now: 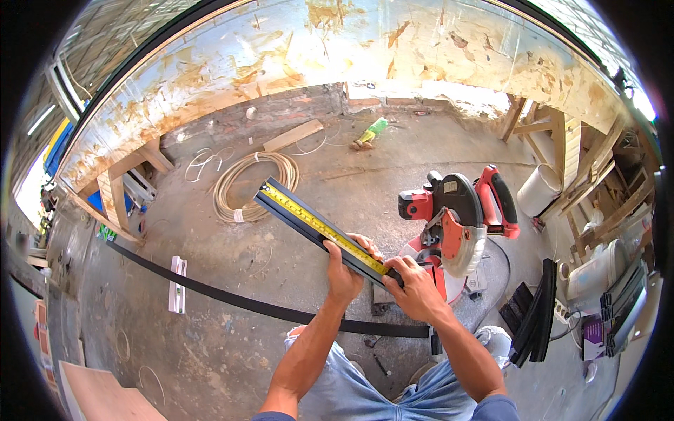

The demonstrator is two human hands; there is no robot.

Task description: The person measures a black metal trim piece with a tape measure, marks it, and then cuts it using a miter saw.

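A person crouches over a concrete floor, the left hand [344, 275] clamped around a dark metal bar [309, 221] while the right hand [415, 286] pinches a yellow tape measure [326, 228] flat against the bar's near end. The bar slants away up-left from both hands. Just behind them stands a red mitre saw [456, 221]. A purple box [594, 335] sits at the floor's right edge; a coil of pale cable [254, 186] lies farther off.

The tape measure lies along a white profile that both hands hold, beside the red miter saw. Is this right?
Not quite: the head view shows the profile is black, not white. The yellow tape measure lies along it, both the left hand and right hand hold it, beside the red miter saw.
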